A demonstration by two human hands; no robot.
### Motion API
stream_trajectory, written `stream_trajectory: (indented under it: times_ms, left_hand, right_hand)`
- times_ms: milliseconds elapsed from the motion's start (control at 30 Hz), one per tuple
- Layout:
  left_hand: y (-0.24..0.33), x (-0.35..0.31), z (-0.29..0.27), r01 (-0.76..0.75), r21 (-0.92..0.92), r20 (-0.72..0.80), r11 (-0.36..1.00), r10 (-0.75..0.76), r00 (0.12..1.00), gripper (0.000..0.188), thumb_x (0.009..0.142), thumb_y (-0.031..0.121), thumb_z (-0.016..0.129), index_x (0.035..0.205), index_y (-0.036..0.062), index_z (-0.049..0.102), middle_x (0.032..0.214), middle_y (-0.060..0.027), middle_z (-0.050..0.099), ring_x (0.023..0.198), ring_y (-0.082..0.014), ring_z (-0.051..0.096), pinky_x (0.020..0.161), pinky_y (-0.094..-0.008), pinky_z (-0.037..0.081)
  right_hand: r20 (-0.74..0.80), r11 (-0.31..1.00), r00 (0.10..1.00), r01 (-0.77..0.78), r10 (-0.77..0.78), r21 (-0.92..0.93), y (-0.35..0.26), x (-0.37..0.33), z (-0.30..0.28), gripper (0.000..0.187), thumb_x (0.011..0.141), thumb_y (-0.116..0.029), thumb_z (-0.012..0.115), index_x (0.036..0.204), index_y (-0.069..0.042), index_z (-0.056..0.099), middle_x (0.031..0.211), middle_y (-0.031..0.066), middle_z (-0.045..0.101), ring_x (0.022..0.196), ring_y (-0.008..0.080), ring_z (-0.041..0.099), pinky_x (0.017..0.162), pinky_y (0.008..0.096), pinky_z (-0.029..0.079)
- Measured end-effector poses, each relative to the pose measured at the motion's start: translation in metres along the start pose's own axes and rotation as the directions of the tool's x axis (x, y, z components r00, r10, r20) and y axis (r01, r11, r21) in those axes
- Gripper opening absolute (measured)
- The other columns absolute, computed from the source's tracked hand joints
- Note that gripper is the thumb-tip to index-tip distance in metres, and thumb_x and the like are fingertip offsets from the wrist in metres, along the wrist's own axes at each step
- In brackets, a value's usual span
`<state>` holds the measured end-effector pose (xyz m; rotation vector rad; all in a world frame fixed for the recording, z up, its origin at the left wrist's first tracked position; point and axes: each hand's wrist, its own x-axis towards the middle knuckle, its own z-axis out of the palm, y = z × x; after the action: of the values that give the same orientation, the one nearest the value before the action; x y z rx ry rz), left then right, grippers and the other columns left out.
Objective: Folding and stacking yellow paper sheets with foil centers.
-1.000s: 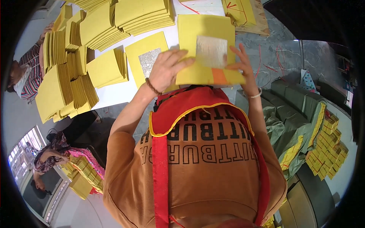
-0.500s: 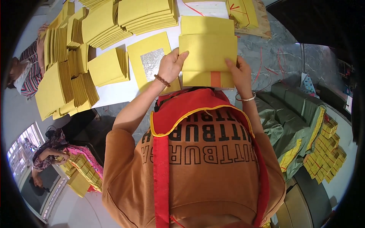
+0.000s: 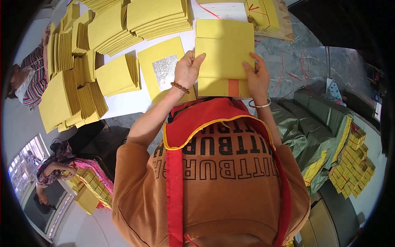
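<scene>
In front of my red apron lies a stack of yellow paper sheets (image 3: 225,57), with an orange-red band (image 3: 233,87) across its near part. My left hand (image 3: 189,68) grips the stack's left edge, thumb on top and fingers curled. On the opposite edge is my right hand (image 3: 258,78), its thumb on the top sheet and its fingers along the side; some fingertips are hidden. Just left of my left hand, a yellow sheet with a silver foil square (image 3: 164,70) lies flat on the white tabletop (image 3: 127,101).
Several stacks of folded yellow paper (image 3: 158,16) cover the table's left and far side. A tied yellow bundle (image 3: 262,14) sits at the far right. Green-wrapped bales (image 3: 312,119) stand to my right. Two other people are at the left, one in a striped top (image 3: 35,88).
The upper sheets have shifted slightly and line up more evenly with the rest of the stack. My right hand has moved a little inward, its index finger stretching further up the edge.
</scene>
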<state>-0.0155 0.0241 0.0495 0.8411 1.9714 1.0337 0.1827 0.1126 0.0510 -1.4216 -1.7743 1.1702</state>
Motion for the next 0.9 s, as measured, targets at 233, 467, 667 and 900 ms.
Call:
stream_trajectory:
  times_ms: [233,467,667,900]
  left_hand:
    - [0.019,-0.004,-0.006,-0.158,0.133,-0.224,0.978,0.185,0.957,0.026,0.082,0.026,0.062,0.094,0.0038,0.055,0.069,-0.0076,0.058,0.057,-0.0216,0.053,0.054,-0.0338,0.041]
    - [0.027,-0.010,0.031,-0.698,0.564,0.283,0.442,0.690,0.666,0.053,0.079,0.030,0.061,0.126,0.0130,0.046,0.131,-0.0130,0.041,0.122,-0.0330,0.034,0.099,-0.0455,0.029]
    - [0.015,-0.008,0.038,-0.661,0.633,0.331,0.403,0.631,0.702,0.054,0.080,0.038,0.058,0.129,0.0181,0.044,0.134,-0.0124,0.037,0.126,-0.0321,0.030,0.103,-0.0472,0.024]
    - [0.017,-0.005,0.023,-0.757,0.514,0.419,0.403,0.652,0.632,0.060,0.077,0.036,0.061,0.129,0.0119,0.043,0.135,-0.0149,0.036,0.127,-0.0327,0.029,0.102,-0.0479,0.024]
  right_hand:
    - [-0.044,0.996,0.997,0.070,-0.067,0.064,0.016,0.003,0.006,0.028,0.079,-0.014,0.063,0.106,-0.006,0.059,0.082,0.0104,0.064,0.073,0.0161,0.059,0.066,0.0285,0.045]
    - [-0.039,0.999,0.998,0.051,-0.051,-0.005,0.011,0.002,0.004,0.027,0.080,-0.017,0.062,0.104,-0.005,0.061,0.087,0.0130,0.065,0.076,0.0230,0.062,0.068,0.0294,0.046]
    - [-0.057,0.776,0.930,0.267,-0.363,-0.572,-0.014,-0.023,-0.004,0.042,0.079,-0.029,0.062,0.117,-0.012,0.055,0.123,0.0110,0.052,0.113,0.0251,0.049,0.095,0.0490,0.030]
    - [0.469,0.543,0.815,0.578,-0.341,-0.609,0.007,-0.042,0.000,0.065,0.085,-0.046,0.046,0.136,-0.008,0.032,0.144,0.0093,0.026,0.135,0.0281,0.018,0.101,0.0637,0.002]
